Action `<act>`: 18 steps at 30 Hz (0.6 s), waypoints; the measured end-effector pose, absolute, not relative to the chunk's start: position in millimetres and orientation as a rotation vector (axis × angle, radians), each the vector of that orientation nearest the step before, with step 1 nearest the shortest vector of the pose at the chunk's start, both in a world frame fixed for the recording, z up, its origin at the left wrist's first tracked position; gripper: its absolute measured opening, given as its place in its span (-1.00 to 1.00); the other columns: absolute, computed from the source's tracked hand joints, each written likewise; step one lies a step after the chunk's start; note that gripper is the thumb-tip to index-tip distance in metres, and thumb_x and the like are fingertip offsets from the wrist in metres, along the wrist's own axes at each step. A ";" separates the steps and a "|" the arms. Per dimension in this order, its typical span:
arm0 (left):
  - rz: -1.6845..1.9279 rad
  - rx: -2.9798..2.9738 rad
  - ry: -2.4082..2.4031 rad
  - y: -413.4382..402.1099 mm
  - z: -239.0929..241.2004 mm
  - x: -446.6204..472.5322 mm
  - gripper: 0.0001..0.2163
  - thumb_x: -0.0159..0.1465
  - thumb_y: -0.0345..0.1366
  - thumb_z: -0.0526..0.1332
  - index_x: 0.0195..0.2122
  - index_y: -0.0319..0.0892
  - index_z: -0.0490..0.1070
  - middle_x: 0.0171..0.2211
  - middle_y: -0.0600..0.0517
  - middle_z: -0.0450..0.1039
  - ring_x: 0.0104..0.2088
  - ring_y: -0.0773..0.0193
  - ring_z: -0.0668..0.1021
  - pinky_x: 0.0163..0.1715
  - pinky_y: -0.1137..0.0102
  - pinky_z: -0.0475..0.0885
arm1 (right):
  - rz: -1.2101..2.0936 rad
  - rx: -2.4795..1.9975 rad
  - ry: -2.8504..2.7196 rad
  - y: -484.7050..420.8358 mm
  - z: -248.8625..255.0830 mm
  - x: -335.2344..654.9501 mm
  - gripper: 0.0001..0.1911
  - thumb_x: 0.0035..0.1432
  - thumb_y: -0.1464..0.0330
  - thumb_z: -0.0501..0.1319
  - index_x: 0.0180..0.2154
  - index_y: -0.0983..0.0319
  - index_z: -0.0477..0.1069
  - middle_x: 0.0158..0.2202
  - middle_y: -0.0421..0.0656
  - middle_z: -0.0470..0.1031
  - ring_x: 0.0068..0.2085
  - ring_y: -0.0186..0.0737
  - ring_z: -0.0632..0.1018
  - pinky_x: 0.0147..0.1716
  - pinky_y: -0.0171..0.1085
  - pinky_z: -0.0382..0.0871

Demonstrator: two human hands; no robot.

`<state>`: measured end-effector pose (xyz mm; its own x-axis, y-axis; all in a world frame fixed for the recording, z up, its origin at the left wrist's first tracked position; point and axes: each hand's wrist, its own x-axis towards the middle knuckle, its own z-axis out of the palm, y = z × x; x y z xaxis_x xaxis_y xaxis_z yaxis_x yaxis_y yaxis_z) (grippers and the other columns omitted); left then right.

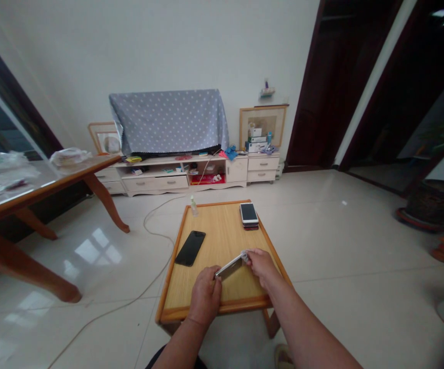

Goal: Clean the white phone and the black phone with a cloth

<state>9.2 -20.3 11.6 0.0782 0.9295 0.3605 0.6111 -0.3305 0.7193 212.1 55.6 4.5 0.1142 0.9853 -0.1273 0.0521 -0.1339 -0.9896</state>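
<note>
The left hand [205, 293] grips the near end of a silver-edged smartphone [230, 267], its thumb and fingers closed on it. The right hand [261, 265], at the phone's two o'clock end, pinches a small pale crumpled piece [244, 256] against it; what that piece is, I cannot tell. The phone is tilted, a dark face towards the wearer, over the near part of a wooden side table [218, 220]; whether it touches the tabletop is unclear.

From the held phone, a black smartphone [190, 248] lies flat at ten o'clock, and a small clear bottle with a greenish top [194, 207] stands at eleven, by the table's far corner. At one o'clock sits a stack of phones [249, 214], a white-framed one uppermost. A pale cable [150, 287] runs over the floor at nine o'clock.
</note>
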 end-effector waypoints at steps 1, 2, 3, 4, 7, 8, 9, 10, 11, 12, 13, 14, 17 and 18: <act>1.144 1.968 1.540 -19.9 11.9 9.5 -0.78 0.30 -0.29 0.10 -0.09 -0.11 0.45 -0.19 -0.08 0.49 -0.14 0.10 0.52 -0.07 0.20 0.40 | 1.245 -1.386 -1.081 54.6 2.1 212.0 -0.72 0.04 0.15 0.14 -0.47 0.23 0.39 -0.59 -0.25 0.36 -0.61 -0.38 0.26 -0.62 -0.37 0.02; 1.152 1.954 1.552 -19.6 11.4 9.8 -0.78 0.29 -0.29 0.10 -0.09 -0.11 0.45 -0.18 -0.09 0.49 -0.13 0.10 0.52 -0.08 0.21 0.40 | 1.295 -1.371 -1.062 53.6 0.1 212.0 -0.72 0.04 0.14 0.14 -0.46 0.23 0.39 -0.61 -0.27 0.34 -0.65 -0.41 0.21 -0.65 -0.37 -0.03; 1.160 1.936 1.559 -19.2 10.3 9.9 -0.78 0.29 -0.29 0.10 -0.09 -0.12 0.45 -0.18 -0.09 0.49 -0.13 0.10 0.52 -0.07 0.21 0.40 | 1.337 -1.356 -1.048 52.7 -1.3 212.3 -0.71 0.03 0.13 0.14 -0.45 0.23 0.40 -0.62 -0.29 0.33 -0.67 -0.43 0.17 -0.67 -0.38 -0.08; 1.173 1.913 1.560 -18.7 8.9 10.0 -0.78 0.29 -0.28 0.11 -0.09 -0.12 0.45 -0.17 -0.09 0.50 -0.12 0.10 0.52 -0.07 0.21 0.40 | 1.371 -1.341 -1.039 52.0 -2.1 212.8 -0.71 0.03 0.13 0.15 -0.45 0.23 0.40 -0.63 -0.30 0.32 -0.68 -0.44 0.14 -0.67 -0.38 -0.11; 1.225 1.813 1.554 -17.0 4.2 9.8 -0.79 0.27 -0.28 0.13 -0.11 -0.13 0.45 -0.17 -0.07 0.51 -0.13 0.12 0.53 -0.06 0.22 0.40 | 1.412 -1.296 -1.033 51.2 -0.7 214.4 -0.71 0.02 0.13 0.17 -0.45 0.24 0.42 -0.62 -0.30 0.34 -0.67 -0.44 0.15 -0.67 -0.39 -0.11; 1.245 1.766 1.554 -16.2 3.2 9.5 -0.79 0.26 -0.27 0.14 -0.12 -0.13 0.46 -0.18 -0.06 0.51 -0.15 0.13 0.53 -0.08 0.24 0.40 | 1.405 -1.279 -1.038 51.2 1.1 214.7 -0.71 0.01 0.14 0.19 -0.45 0.24 0.44 -0.61 -0.28 0.36 -0.65 -0.44 0.18 -0.65 -0.39 -0.08; 1.266 1.711 1.554 -15.3 2.7 9.2 -0.79 0.25 -0.26 0.16 -0.12 -0.13 0.46 -0.20 -0.05 0.52 -0.18 0.14 0.54 -0.10 0.25 0.41 | 1.391 -1.261 -1.043 51.1 3.5 214.8 -0.71 0.00 0.14 0.21 -0.45 0.25 0.45 -0.58 -0.26 0.40 -0.62 -0.42 0.24 -0.63 -0.39 -0.01; 1.285 1.645 1.546 -14.3 2.7 8.9 -0.79 0.24 -0.25 0.17 -0.13 -0.14 0.47 -0.22 -0.04 0.53 -0.21 0.16 0.55 -0.14 0.27 0.41 | 1.373 -1.241 -1.049 51.0 6.4 214.7 -0.71 -0.01 0.14 0.24 -0.44 0.26 0.48 -0.53 -0.24 0.45 -0.56 -0.39 0.32 -0.58 -0.39 0.06; 1.303 1.568 1.530 -13.2 3.1 8.7 -0.78 0.23 -0.23 0.19 -0.13 -0.15 0.47 -0.25 -0.02 0.54 -0.25 0.18 0.55 -0.17 0.30 0.42 | 1.355 -1.221 -1.055 50.7 9.5 214.5 -0.71 -0.02 0.14 0.26 -0.43 0.26 0.50 -0.47 -0.21 0.50 -0.48 -0.36 0.39 -0.52 -0.39 0.14; 1.320 1.479 1.505 -12.2 3.8 8.6 -0.77 0.21 -0.22 0.21 -0.13 -0.16 0.46 -0.27 -0.01 0.54 -0.27 0.20 0.55 -0.20 0.32 0.42 | 1.341 -1.202 -1.059 50.3 12.6 214.3 -0.71 -0.03 0.14 0.28 -0.42 0.26 0.51 -0.42 -0.19 0.53 -0.41 -0.32 0.44 -0.46 -0.39 0.20; 1.335 1.386 1.472 -11.2 4.6 8.5 -0.75 0.20 -0.20 0.22 -0.13 -0.17 0.46 -0.29 0.01 0.55 -0.29 0.21 0.56 -0.23 0.34 0.43 | 1.336 -1.186 -1.060 49.8 15.5 214.0 -0.70 -0.03 0.13 0.30 -0.41 0.26 0.52 -0.38 -0.18 0.56 -0.35 -0.29 0.47 -0.41 -0.38 0.23; 1.351 1.295 1.437 -10.4 5.4 8.6 -0.73 0.18 -0.19 0.24 -0.13 -0.18 0.45 -0.30 0.02 0.56 -0.29 0.22 0.57 -0.24 0.35 0.43 | 1.340 -1.176 -1.059 49.1 18.0 213.8 -0.69 -0.03 0.12 0.31 -0.39 0.25 0.53 -0.36 -0.17 0.57 -0.32 -0.26 0.48 -0.39 -0.37 0.24; 1.390 1.082 1.349 -8.4 6.0 9.8 -0.66 0.13 -0.16 0.30 -0.10 -0.20 0.43 -0.26 0.01 0.58 -0.26 0.23 0.59 -0.22 0.37 0.44 | 1.391 -1.173 -1.027 47.1 21.6 212.7 -0.65 -0.02 0.09 0.31 -0.35 0.25 0.54 -0.39 -0.14 0.58 -0.39 -0.25 0.49 -0.48 -0.36 0.20; 1.399 1.034 1.326 -8.0 5.4 10.6 -0.64 0.12 -0.16 0.32 -0.09 -0.20 0.43 -0.25 0.00 0.59 -0.25 0.24 0.59 -0.21 0.37 0.45 | 1.409 -1.177 -1.006 46.7 21.6 212.2 -0.64 -0.01 0.08 0.31 -0.34 0.26 0.54 -0.40 -0.13 0.58 -0.42 -0.25 0.49 -0.52 -0.37 0.17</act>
<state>10.6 -8.0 5.4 -0.2257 0.9740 -0.0175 -0.0696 0.0018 0.9976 212.2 46.7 21.6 -0.0248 0.9882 -0.1509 -0.1784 -0.1529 -0.9720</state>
